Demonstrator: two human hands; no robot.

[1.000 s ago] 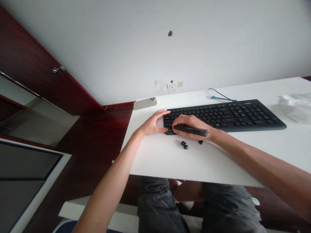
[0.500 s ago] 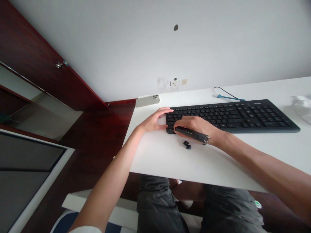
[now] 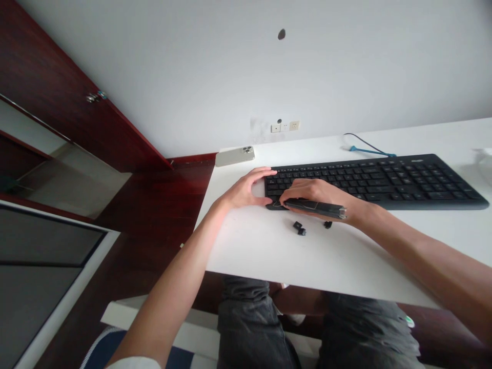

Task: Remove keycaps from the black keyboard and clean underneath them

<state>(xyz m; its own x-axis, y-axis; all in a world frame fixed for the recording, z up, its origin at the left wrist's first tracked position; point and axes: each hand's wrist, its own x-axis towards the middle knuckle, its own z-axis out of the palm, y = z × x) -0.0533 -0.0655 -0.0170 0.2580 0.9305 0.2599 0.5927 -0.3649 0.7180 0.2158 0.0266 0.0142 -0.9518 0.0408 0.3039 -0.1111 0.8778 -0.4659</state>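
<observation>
Keyboard [image 3: 372, 179] nearer far edge of table [image 3: 249, 241]; my left hand [image 3: 244, 189] holds its left end, right hand [image 3: 317, 190] grips black tool [image 3: 321, 207].

The bare left forearm [image 3: 182, 271] extended forward; the left hand [image 3: 242, 190] had thumb and fingers parted in a C-shape. The bare right forearm [image 3: 418, 246] slanted inward; the right hand [image 3: 315, 190] was curled in a grip.
</observation>
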